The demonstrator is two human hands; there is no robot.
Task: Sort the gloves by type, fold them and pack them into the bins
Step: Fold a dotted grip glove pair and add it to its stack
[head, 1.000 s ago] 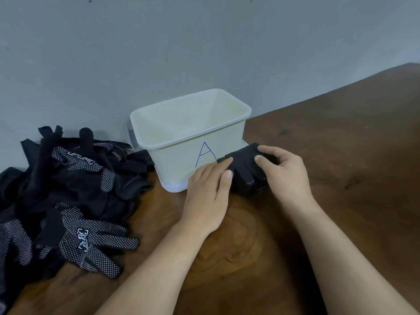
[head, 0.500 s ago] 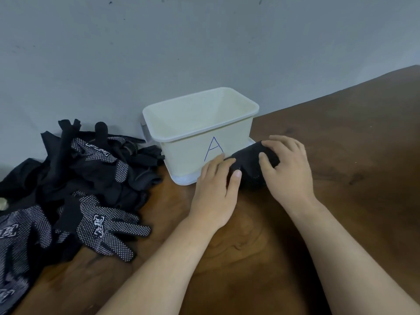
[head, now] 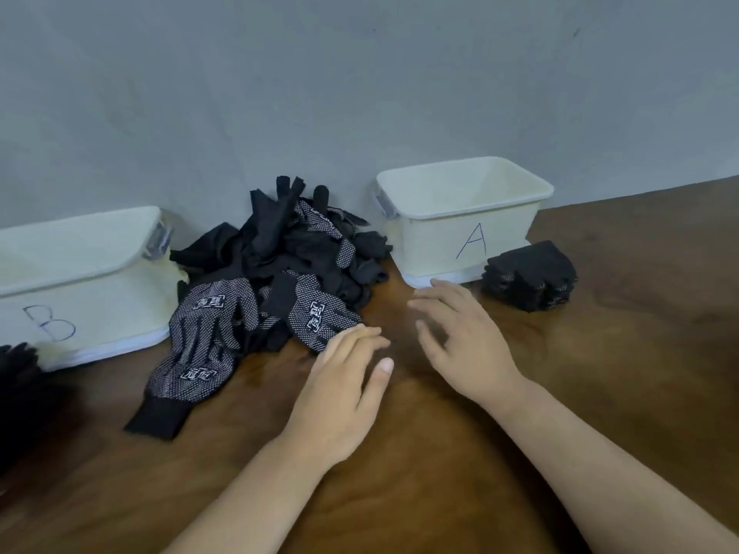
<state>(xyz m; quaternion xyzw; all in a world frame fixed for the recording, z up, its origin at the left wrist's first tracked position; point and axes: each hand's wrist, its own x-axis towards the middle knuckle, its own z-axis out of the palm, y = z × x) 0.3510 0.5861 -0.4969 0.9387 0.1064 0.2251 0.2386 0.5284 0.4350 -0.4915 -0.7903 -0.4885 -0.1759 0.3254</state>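
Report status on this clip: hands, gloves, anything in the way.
Left hand and right hand empty, fingers relaxed. Folded gloves stacked beside bin A, not inside. Loose glove pile between it and bin B. Nothing blocking.

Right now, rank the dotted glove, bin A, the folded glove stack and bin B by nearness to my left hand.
1. Dotted glove, right at the left hand.
2. Bin A, ahead to the right.
3. Folded glove stack, right of bin A.
4. Bin B, far left.
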